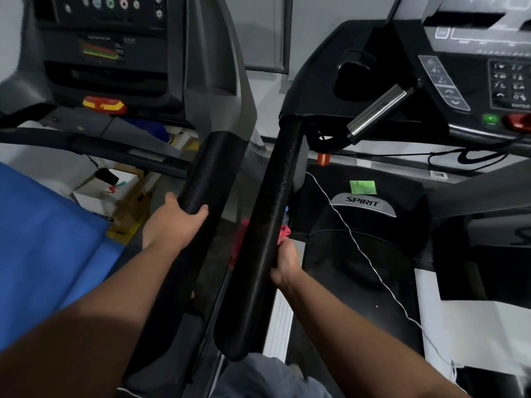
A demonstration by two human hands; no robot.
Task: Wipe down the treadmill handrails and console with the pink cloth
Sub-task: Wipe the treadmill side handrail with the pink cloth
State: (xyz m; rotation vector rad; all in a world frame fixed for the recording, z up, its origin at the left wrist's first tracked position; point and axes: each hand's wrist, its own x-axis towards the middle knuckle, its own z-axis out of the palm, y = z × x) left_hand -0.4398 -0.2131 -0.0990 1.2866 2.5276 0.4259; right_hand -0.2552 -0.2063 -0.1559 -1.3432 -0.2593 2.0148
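Two treadmills stand side by side. My left hand [175,219] grips the black padded handrail [209,170] of the left treadmill. My right hand [286,261] holds the pink cloth [284,231] against the underside of the black handrail [275,214] of the right treadmill. Most of the cloth is hidden behind that rail; pink shows on both sides of it. The right treadmill's console [471,79] with keypad is at the upper right. The left treadmill's console [106,38] is at the upper left.
A silver pulse grip [379,112] sticks out below the right console. A white cord [359,248] crosses the motor cover marked SPIRIT [362,201]. A blue mat [43,239] lies at the left, with boxes [115,193] on the floor beyond it.
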